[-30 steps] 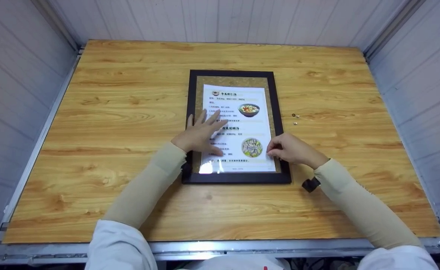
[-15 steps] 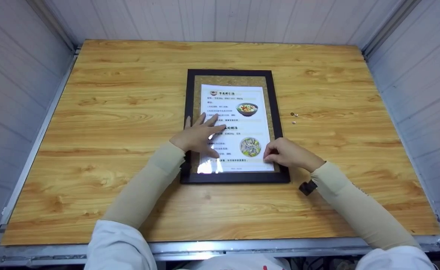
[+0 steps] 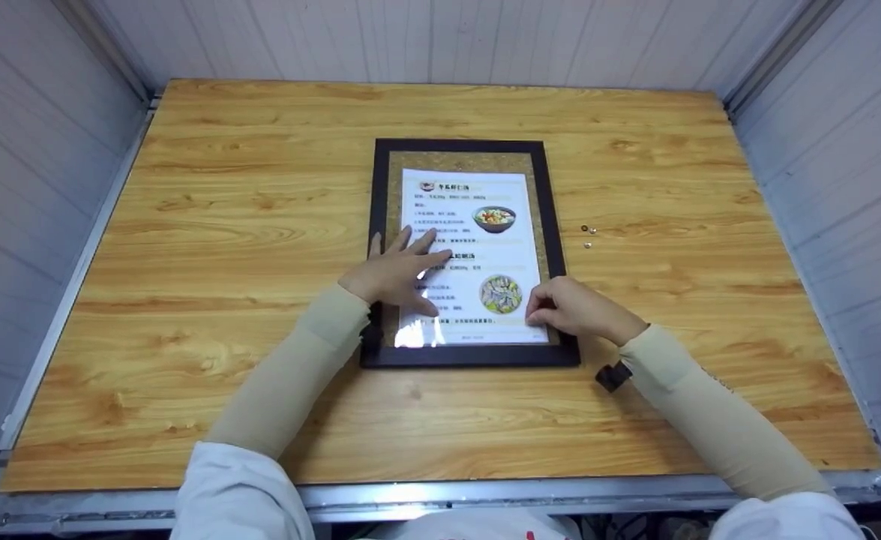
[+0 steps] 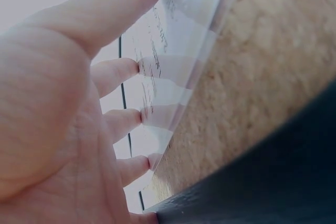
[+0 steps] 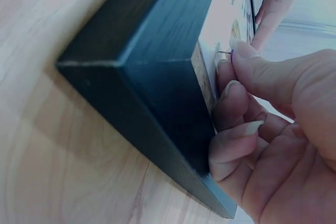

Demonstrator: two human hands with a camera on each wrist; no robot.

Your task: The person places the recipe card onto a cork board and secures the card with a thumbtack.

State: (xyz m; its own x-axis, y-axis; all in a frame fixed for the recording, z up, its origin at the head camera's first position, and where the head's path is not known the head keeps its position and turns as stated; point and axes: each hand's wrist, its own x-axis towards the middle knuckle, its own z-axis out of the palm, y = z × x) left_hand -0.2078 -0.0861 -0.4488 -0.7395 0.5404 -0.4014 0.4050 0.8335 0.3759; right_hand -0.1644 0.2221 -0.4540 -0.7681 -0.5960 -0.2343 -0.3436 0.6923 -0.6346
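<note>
While walls [image 3: 335, 37] greyish, woodgrain tabletop [image 3: 245, 187]

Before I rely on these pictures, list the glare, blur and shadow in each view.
Head: white glare at the lower left of the printed recipe sheet; left wrist: upper left washed out nearly white, corkboard grain soft; right wrist: black frame corner looming large up close, with a soft shadow beside it on the wood-grain tabletop.
</note>
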